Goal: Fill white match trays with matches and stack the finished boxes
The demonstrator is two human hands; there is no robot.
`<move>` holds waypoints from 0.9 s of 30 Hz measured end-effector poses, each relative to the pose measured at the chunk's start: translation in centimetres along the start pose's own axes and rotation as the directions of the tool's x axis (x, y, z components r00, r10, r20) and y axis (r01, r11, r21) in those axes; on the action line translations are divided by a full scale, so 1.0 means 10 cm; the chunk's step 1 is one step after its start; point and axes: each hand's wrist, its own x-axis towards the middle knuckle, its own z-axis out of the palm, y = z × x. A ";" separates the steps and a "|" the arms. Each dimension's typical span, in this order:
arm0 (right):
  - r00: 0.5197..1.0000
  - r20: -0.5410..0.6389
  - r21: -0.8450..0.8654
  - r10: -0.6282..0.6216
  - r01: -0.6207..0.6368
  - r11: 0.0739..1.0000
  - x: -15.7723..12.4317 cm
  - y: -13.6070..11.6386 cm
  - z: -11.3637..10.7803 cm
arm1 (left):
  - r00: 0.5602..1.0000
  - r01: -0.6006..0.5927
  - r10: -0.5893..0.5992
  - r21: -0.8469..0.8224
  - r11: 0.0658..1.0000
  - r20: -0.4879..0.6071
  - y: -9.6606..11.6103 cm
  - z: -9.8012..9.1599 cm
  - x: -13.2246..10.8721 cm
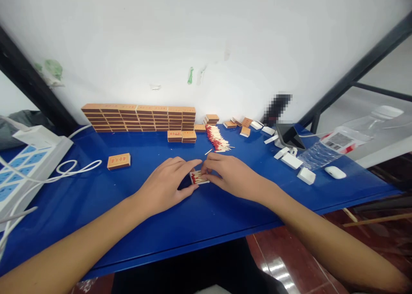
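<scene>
A small white matchbox tray (203, 183) with red-tipped matches (198, 176) lies on the blue table in front of me. My left hand (169, 183) grips its left end between thumb and fingers. At the tray's right end, my right hand (230, 174) has its fingertips pinched on the matches, partly hiding them. Just beyond my hands lies a pile of loose red-headed matches (217, 138), with a single match (208, 152) beside it.
Stacked matchboxes (141, 118) line the wall; one matchbox (119, 161) lies apart at left. Matchbox sleeves (245, 131), white trays (291, 160), a phone-like device (290, 137), a plastic bottle (337, 141) and a white mouse-shaped object (335, 172) are at right. A power strip (30, 165) with cables is at left.
</scene>
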 end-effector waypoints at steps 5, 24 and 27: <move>0.999 -0.036 0.062 0.040 -0.037 0.997 -0.03 0.03 0.03 | 1.000 0.008 -0.008 -0.010 1.000 -0.020 0.00 0.01 -0.01; 0.995 -0.091 0.118 0.025 -0.015 0.993 -0.04 0.02 0.06 | 0.998 0.069 -0.069 -0.094 0.993 0.004 0.03 -0.01 -0.02; 0.995 -0.066 0.100 0.076 -0.069 0.993 -0.03 0.00 0.06 | 0.997 0.074 -0.073 -0.103 0.992 0.007 0.03 -0.01 -0.02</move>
